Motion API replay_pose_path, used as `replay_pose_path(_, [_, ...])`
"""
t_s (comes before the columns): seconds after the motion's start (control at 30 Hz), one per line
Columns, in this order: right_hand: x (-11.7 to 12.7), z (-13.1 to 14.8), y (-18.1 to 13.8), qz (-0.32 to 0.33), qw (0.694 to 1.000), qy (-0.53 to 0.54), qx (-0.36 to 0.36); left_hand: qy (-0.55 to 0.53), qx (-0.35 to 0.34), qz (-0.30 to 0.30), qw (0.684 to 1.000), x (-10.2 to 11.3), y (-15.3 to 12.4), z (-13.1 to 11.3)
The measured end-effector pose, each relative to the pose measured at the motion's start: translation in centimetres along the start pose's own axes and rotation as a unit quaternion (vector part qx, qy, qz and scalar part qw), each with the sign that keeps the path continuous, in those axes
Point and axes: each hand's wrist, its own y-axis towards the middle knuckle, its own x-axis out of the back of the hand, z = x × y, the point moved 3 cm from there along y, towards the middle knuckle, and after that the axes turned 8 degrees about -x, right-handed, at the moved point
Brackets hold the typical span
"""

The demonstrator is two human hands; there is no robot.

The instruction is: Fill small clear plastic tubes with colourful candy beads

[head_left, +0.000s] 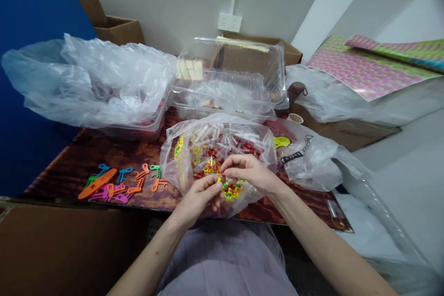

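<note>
A clear plastic bag [183, 148] full of small coloured pieces and clear little tubes lies open on the brown table [104, 152], right in front of me. Both hands meet over its near side. My left hand [201, 194] pinches a small tube with coloured bits in it, fingers closed. My right hand [248, 171] has its fingers curled and pinched on the same small piece from above. What exactly sits between the fingertips is too small to name surely.
Coloured plastic clips [118, 182] lie scattered at the left of the table. Clear plastic tubs [229, 78] and a big crumpled bag [97, 78] stand behind. Cardboard boxes [118, 30] sit at the back, patterned paper [367, 64] at the right, a brown cup [296, 90] nearby.
</note>
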Motion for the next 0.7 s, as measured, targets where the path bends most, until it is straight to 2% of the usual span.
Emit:
replay_pose_path(0.23, [0.5,0.1,0.1,0.044,0.999,0.016,-0.028,-0.007,0.020,0.035,0.999,-0.3,-0.2,0.0])
replay_pose_path(0.43, [0.0,0.1,0.0,0.025,0.999,0.010,-0.043,0.008,0.016,0.039,0.999,-0.4,-0.4,-0.3])
replay_pose_path(0.57, [-0.4,0.6,-0.3,0.021,0.997,-0.062,-0.027,0.040,0.003,0.031,0.999,-0.3,-0.6,0.0])
replay_pose_path(0.7, [-0.9,1.1,-0.3,-0.023,0.990,-0.137,-0.005,0.103,-0.038,0.016,0.994,-0.3,-0.5,0.0])
